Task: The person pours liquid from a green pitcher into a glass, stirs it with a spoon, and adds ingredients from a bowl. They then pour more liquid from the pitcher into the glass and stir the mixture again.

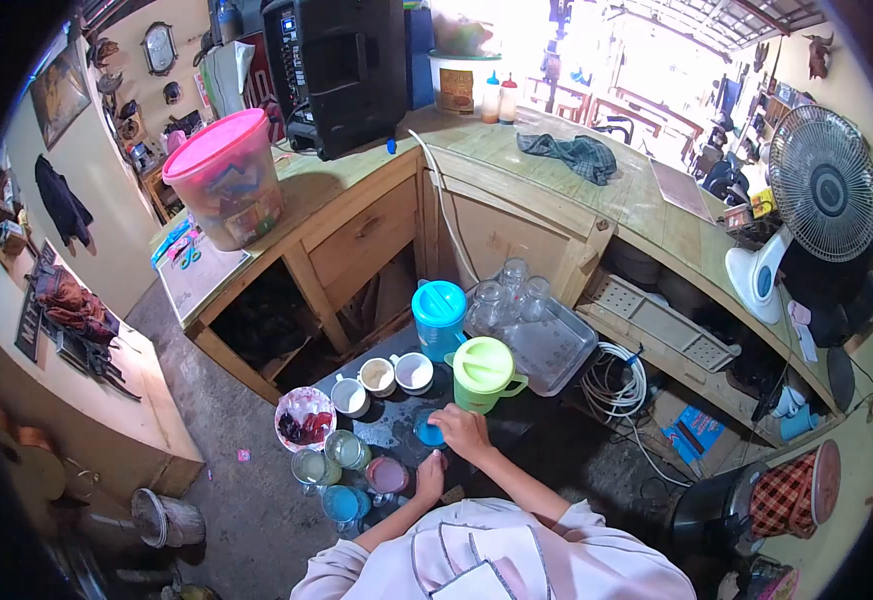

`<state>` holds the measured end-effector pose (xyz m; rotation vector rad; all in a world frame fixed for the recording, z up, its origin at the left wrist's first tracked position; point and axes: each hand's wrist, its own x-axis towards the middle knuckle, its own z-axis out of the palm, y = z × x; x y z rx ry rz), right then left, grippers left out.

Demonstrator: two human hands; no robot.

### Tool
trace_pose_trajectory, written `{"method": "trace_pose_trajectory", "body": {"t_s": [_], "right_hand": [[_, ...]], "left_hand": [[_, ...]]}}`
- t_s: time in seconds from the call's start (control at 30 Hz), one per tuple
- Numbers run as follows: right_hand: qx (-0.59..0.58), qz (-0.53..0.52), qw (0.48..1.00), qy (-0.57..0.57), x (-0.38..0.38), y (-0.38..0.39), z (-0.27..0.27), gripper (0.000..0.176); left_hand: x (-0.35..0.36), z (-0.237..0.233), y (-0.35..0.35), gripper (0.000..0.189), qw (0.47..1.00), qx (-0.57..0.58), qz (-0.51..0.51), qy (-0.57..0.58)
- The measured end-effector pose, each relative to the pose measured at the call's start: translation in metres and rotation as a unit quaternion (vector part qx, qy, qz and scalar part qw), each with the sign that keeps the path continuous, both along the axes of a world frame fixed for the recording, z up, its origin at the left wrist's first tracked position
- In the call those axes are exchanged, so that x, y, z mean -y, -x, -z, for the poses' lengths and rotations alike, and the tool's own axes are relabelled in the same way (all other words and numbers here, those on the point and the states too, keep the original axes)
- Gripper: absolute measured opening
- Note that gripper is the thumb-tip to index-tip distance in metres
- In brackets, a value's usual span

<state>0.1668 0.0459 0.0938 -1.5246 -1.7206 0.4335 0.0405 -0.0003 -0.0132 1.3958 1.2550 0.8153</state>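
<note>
My right hand (464, 432) is closed, its fingertips together over a glass of blue liquid (426, 428); whatever is pinched in them is too small to make out. My left hand (431, 477) is curled closed just below that glass, beside a glass of pink liquid (388, 474). Its grip is hidden from view. Nearby stand a second glass of blue liquid (341, 503) and two glasses of pale liquid. Behind them are a white cup (350, 397), two more cups with powdery contents, and a bowl (304, 419) holding dark red pieces.
A green lidded pitcher (484, 372) and a blue lidded pitcher (439, 318) stand beyond my hands. Empty glass mugs sit on a metal tray (557, 352). The wooden counter (357, 200) bends around the low table. A coiled white cable (614, 380) hangs at right.
</note>
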Motion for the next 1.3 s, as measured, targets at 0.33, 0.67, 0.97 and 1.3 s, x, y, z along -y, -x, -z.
{"method": "trace_pose_trajectory", "body": {"t_s": [0.33, 0.67, 0.97, 1.3], "right_hand": [[0.031, -0.033, 0.999, 0.015, -0.001, 0.001, -0.005, 0.012], [0.096, 0.024, 0.993, -0.060, 0.000, -0.005, 0.004, 0.010], [0.106, 0.040, 0.991, -0.075, 0.001, -0.005, 0.001, 0.010], [0.119, 0.010, 0.991, -0.060, 0.003, -0.003, 0.003, 0.009]], "left_hand": [[0.000, -0.023, 0.000, 0.043, 0.998, -0.055, 0.013, -0.036], [-0.001, -0.012, -0.001, 0.046, 0.998, -0.035, -0.002, -0.047], [0.000, -0.008, -0.002, 0.044, 0.999, -0.028, -0.009, -0.029], [0.000, 0.000, -0.001, 0.045, 1.000, -0.021, -0.003, -0.006]]}}
